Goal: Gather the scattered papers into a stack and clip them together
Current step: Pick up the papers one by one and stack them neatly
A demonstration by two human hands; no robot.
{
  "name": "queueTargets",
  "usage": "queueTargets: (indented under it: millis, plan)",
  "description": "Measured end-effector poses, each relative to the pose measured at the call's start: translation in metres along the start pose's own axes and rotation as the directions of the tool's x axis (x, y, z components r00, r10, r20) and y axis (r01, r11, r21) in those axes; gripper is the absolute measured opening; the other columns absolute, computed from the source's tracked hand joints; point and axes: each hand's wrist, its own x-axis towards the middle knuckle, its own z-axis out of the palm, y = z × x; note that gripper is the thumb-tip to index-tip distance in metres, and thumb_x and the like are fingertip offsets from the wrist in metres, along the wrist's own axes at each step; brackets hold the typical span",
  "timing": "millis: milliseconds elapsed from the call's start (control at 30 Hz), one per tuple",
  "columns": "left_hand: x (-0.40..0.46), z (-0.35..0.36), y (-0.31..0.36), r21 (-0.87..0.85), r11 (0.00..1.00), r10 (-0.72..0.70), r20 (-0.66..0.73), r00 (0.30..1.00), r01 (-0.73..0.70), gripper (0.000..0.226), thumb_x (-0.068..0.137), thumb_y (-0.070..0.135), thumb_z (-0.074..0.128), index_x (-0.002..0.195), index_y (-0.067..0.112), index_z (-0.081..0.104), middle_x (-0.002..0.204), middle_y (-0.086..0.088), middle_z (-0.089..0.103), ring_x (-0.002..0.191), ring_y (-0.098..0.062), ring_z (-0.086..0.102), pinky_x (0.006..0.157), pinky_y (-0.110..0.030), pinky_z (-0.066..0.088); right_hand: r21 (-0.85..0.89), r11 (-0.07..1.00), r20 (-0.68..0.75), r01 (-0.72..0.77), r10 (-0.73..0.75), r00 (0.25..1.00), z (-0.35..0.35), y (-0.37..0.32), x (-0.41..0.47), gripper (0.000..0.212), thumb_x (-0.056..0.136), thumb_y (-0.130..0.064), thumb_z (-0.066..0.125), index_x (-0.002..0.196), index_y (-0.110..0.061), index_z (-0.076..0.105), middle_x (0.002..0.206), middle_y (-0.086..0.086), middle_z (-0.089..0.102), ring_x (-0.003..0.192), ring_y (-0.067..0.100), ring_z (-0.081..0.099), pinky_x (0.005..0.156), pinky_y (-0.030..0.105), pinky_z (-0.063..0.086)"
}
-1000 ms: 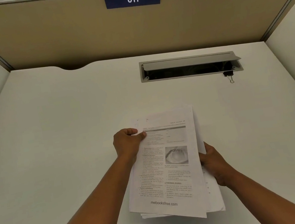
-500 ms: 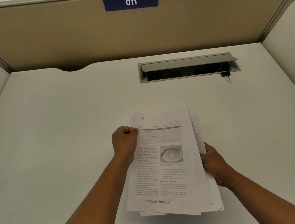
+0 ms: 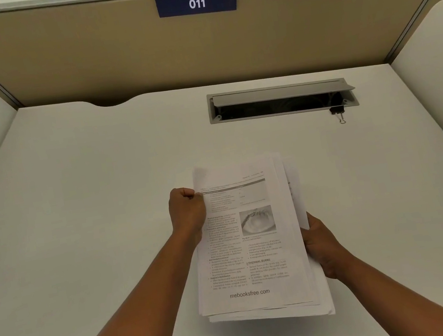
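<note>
On the partition before you, the blue sign (image 3: 197, 3) reads "011" in white numerals. The top sheet of the papers (image 3: 251, 239) you are holding carries the line "mebooksfree.com" across its foot, in larger type than the rest. In the right column of that sheet you can read the bold heading "THERMAL BURNS", set below a grey photograph. The body text, the table header near the top and the caption under the photograph are too small and blurred to read. The sheets beneath show print only at their edges, none of it legible.
</note>
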Motion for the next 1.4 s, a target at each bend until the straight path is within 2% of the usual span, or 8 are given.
queueTargets:
  millis: [167,267,433,567,767,1000,1233,1400]
  plan:
    - [-0.007,-0.005,0.003,-0.069,0.998,0.014,0.054,0.998,-0.01,0.022,0.098,0.011,0.057,0.117,0.021,0.053,0.105,0.004,0.061,0.092,-0.015,0.063,0.073,-0.029,0.053,-0.021,1.0,-0.004,0.012,-0.012,1.0,0.001,-0.002,-0.003,0.033,0.093,-0.014,0.067,0.125,-0.02,0.064,0.109,0.005,0.077,0.1,0.025,0.073,0.09,0.044,0.059]
    - [-0.01,-0.009,0.004,-0.1,0.995,0.009,0.104,0.995,0.002,0.018,0.098,0.008,0.057,0.108,0.019,0.065,0.104,0.002,0.072,0.091,-0.018,0.07,0.073,-0.031,0.057,-0.031,0.999,-0.008,0.015,-0.015,1.0,0.001,-0.004,-0.005,0.031,0.093,-0.016,0.067,0.123,-0.022,0.064,0.107,0.004,0.077,0.1,0.027,0.073,0.087,0.043,0.06]
    - [-0.021,-0.007,0.002,-0.134,0.986,-0.078,0.148,0.986,0.098,0.013,0.093,0.007,0.063,0.096,0.016,0.072,0.095,-0.002,0.077,0.085,-0.023,0.074,0.075,-0.039,0.062,-0.009,1.0,0.006,0.001,-0.001,1.0,0.0,-0.013,-0.01,0.029,0.092,-0.008,0.066,0.118,-0.021,0.067,0.104,0.004,0.078,0.09,0.019,0.075,0.069,0.027,0.059]
    - [-0.031,0.0,0.001,-0.13,0.984,-0.103,0.129,0.986,0.12,0.013,0.091,0.003,0.063,0.089,0.014,0.071,0.093,-0.004,0.076,0.084,-0.024,0.074,0.076,-0.041,0.063,-0.017,1.0,0.03,-0.009,0.009,1.0,0.003,-0.012,-0.014,0.026,0.095,-0.009,0.063,0.12,-0.017,0.068,0.106,0.006,0.077,0.093,0.022,0.075,0.068,0.025,0.057]
    - [-0.037,0.004,-0.001,-0.196,0.962,-0.174,0.088,0.981,0.188,0.011,0.092,0.003,0.061,0.089,0.009,0.069,0.091,-0.005,0.074,0.079,-0.022,0.072,0.064,-0.033,0.06,-0.001,1.0,0.014,-0.017,0.017,1.0,0.006,-0.005,-0.021,0.023,0.095,-0.009,0.063,0.115,-0.017,0.069,0.101,0.006,0.078,0.09,0.023,0.074,0.067,0.025,0.057]
    - [-0.034,0.004,-0.003,-0.247,0.949,-0.184,0.062,0.981,0.194,0.009,0.095,0.006,0.064,0.086,0.009,0.066,0.094,-0.007,0.074,0.083,-0.023,0.071,0.071,-0.035,0.061,0.017,0.999,0.011,-0.031,0.031,0.999,0.006,-0.005,-0.025,0.021,0.096,-0.004,0.06,0.11,-0.017,0.069,0.087,0.0,0.078,0.075,0.013,0.074,0.06,0.021,0.056]
    - [-0.032,0.004,-0.008,-0.277,0.935,-0.207,0.077,0.975,0.22,0.004,0.093,0.004,0.066,0.094,0.007,0.066,0.092,-0.008,0.075,0.084,-0.024,0.073,0.07,-0.035,0.062,0.006,0.999,0.018,-0.031,0.031,0.999,0.008,-0.007,-0.027,0.02,0.096,-0.004,0.06,0.108,-0.017,0.07,0.085,-0.003,0.078,0.073,0.011,0.074,0.059,0.019,0.055]
    - [-0.028,0.002,-0.008,-0.293,0.923,-0.228,0.106,0.968,0.249,0.022,0.093,0.005,0.067,0.109,0.016,0.057,0.1,-0.005,0.066,0.083,-0.02,0.066,0.069,-0.036,0.058,-0.008,0.999,0.024,-0.035,0.035,0.999,0.008,-0.007,-0.027,0.021,0.096,-0.002,0.059,0.109,-0.015,0.069,0.086,0.0,0.078,0.073,0.012,0.073,0.059,0.021,0.056]
